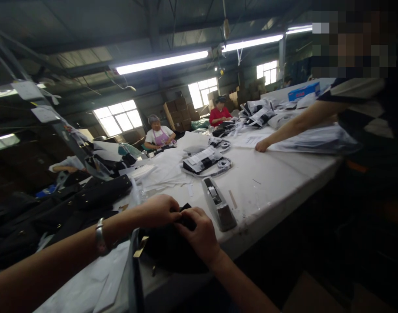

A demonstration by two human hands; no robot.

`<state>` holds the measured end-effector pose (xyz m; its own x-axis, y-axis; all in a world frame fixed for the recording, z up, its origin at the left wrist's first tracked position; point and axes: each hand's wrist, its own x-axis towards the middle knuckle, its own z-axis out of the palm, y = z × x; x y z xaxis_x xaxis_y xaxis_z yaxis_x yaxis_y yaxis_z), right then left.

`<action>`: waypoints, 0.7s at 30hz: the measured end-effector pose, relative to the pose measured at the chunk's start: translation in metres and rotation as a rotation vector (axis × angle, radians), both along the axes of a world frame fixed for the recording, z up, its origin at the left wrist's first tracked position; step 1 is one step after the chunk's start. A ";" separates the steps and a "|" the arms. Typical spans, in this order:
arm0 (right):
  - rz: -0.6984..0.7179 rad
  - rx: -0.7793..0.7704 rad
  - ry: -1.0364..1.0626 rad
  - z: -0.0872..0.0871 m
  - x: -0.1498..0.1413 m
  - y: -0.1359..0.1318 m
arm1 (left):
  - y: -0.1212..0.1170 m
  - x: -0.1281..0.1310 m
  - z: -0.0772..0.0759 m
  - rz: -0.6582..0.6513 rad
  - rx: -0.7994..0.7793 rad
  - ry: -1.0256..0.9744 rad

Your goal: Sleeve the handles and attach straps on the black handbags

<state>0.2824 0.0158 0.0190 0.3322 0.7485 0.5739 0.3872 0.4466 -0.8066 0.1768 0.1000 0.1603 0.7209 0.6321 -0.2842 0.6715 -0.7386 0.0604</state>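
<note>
Pinches, with left hand (166,209) and right hand (199,230) closed close together, the upper part of a soft black bag (173,251) with gold-coloured metal fittings (140,247), at the white counter's (267,178) near edge, beside a grey tape dispenser (223,213).

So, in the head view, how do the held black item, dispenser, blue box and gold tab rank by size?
1. Black item
2. Dispenser
3. Blue box
4. Gold tab
The box is farther; its true rank is unsure.
</note>
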 end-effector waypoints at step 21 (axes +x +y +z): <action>0.004 0.047 -0.072 0.004 0.004 -0.005 | 0.012 -0.029 -0.009 0.086 -0.230 -0.180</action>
